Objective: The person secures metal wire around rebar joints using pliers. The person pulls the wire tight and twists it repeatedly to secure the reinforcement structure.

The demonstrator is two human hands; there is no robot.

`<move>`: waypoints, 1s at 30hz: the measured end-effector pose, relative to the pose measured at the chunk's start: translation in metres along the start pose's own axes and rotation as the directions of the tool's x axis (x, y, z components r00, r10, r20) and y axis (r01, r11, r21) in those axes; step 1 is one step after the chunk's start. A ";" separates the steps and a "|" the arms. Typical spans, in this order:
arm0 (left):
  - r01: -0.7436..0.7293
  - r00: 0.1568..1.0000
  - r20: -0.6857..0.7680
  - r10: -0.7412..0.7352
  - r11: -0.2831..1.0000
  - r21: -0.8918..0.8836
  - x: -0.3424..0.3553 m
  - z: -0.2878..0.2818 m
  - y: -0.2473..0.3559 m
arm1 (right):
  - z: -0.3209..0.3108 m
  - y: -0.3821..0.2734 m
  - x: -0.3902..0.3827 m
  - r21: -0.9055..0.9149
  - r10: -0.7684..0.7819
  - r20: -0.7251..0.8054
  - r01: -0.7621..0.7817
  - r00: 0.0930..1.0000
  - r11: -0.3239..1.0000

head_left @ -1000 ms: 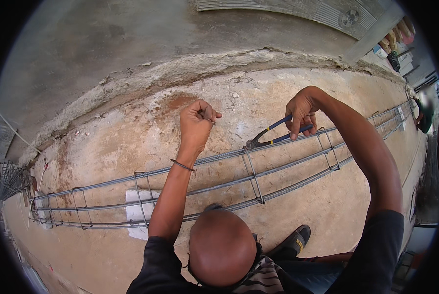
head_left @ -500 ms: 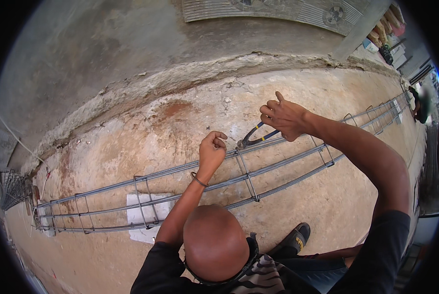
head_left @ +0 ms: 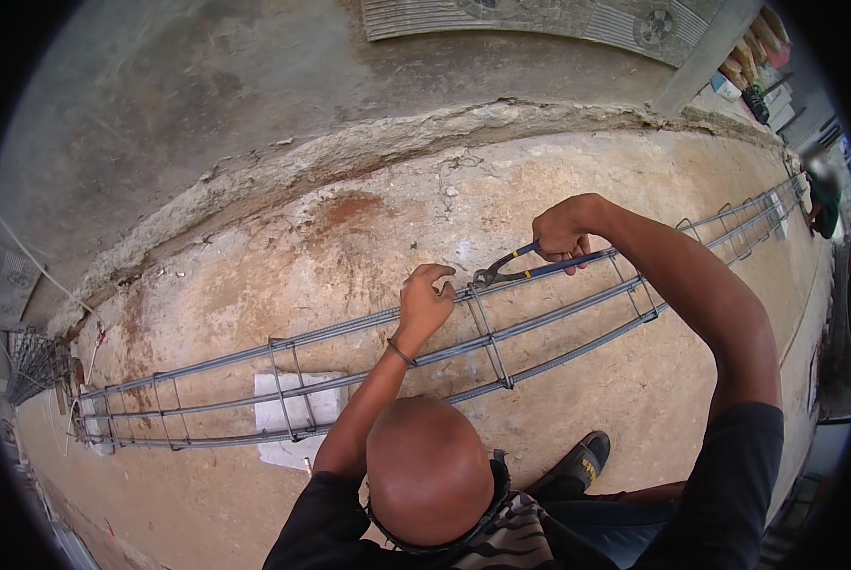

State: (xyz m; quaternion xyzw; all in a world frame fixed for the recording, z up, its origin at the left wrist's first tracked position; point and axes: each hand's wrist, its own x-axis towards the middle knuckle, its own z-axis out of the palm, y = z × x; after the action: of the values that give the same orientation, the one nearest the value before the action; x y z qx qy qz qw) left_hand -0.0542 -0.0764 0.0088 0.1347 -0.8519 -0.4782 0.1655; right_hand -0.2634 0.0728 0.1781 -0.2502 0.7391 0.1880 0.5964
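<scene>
In the head view, the pincers (head_left: 534, 275) sit at the far-side bars of a rebar cage (head_left: 488, 338), nose pointing left toward the left grip (head_left: 427, 302), long axis running rightward and slightly upward along spread blue handles. The right grip (head_left: 563, 236) is clenched on those handles; the left is curled near the nose, and whether it pinches anything I cannot tell. The cage stretches left to right above a stained, dusty floor (head_left: 226, 294), with a grey wall (head_left: 207, 104) beyond
</scene>
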 end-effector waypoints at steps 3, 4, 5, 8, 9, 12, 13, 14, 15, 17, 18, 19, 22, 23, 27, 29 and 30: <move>-0.118 0.992 0.035 0.118 0.993 -0.006 0.001 0.007 0.002 | -0.008 0.027 0.015 0.284 0.016 0.247 -0.088 0.969 0.955; -0.115 0.989 0.093 0.118 0.993 -0.038 0.001 0.008 0.003 | -0.010 0.031 0.012 0.255 0.047 0.299 -0.127 0.953 0.958; -0.115 0.989 0.092 0.118 0.993 -0.040 0.002 0.008 0.003 | -0.012 0.036 0.009 0.225 0.078 0.350 -0.165 0.933 0.960; -0.132 0.979 0.148 0.138 0.990 -0.052 0.005 0.010 0.008 | -0.009 0.071 -0.015 0.150 0.203 0.124 -0.220 0.971 0.964; -0.056 0.981 0.186 0.061 0.998 -0.030 0.008 0.010 0.011 | -0.004 0.083 -0.024 0.166 0.195 0.062 -0.203 0.979 0.965; 0.023 0.974 0.223 -0.031 0.999 0.038 0.020 0.011 0.013 | 0.022 0.102 -0.043 0.207 0.198 -0.083 -0.178 0.977 0.962; 0.020 0.972 0.232 -0.036 0.997 0.069 0.025 0.015 0.014 | 0.036 0.113 -0.046 0.246 0.162 -0.150 -0.122 0.975 0.962; 0.013 0.971 0.237 -0.028 0.998 0.064 0.027 0.018 0.012 | 0.050 0.125 -0.043 0.279 0.121 -0.218 -0.057 0.968 0.959; 0.158 0.955 0.248 -0.162 0.987 0.037 0.030 0.020 0.010 | 0.063 0.138 -0.034 0.255 0.055 -0.282 0.019 0.958 0.967; 0.337 0.915 0.239 -0.325 0.941 -0.009 0.035 0.022 -0.001 | 0.081 0.144 -0.022 0.275 0.005 -0.317 0.087 0.948 0.958; 0.335 0.914 0.242 -0.325 0.942 -0.004 0.037 0.025 -0.005 | 0.090 0.146 -0.016 0.286 -0.045 -0.353 0.154 0.934 0.946; 0.476 0.853 0.270 -0.446 0.878 -0.054 0.040 0.025 0.007 | 0.100 0.149 -0.013 0.308 -0.052 -0.355 0.169 0.934 0.936; 0.671 0.718 0.394 -0.574 0.720 -0.175 0.048 0.027 0.008 | 0.121 0.151 -0.001 0.331 -0.099 -0.348 0.220 0.932 0.918; 0.733 0.661 0.477 -0.579 0.633 -0.248 0.051 0.025 0.002 | 0.124 0.149 0.001 0.330 -0.117 -0.344 0.237 0.931 0.914; 0.822 0.536 0.600 -0.594 0.530 -0.209 0.064 0.025 -0.016 | 0.133 0.145 0.008 0.261 -0.182 -0.363 0.287 0.914 0.922; 0.878 0.434 0.672 -0.600 0.448 -0.167 0.069 0.027 -0.017 | 0.138 0.145 0.013 0.258 -0.171 -0.391 0.286 0.904 0.923; 0.878 0.434 0.670 -0.602 0.448 -0.167 0.069 0.026 -0.018 | 0.141 0.145 0.014 0.253 -0.161 -0.419 0.285 0.894 0.924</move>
State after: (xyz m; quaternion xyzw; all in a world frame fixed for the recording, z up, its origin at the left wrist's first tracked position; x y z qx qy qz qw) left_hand -0.1265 -0.0925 -0.0085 0.3279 -0.5477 -0.7167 -0.2808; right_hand -0.2412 0.2683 0.1305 -0.2706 0.8291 -0.0538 0.4863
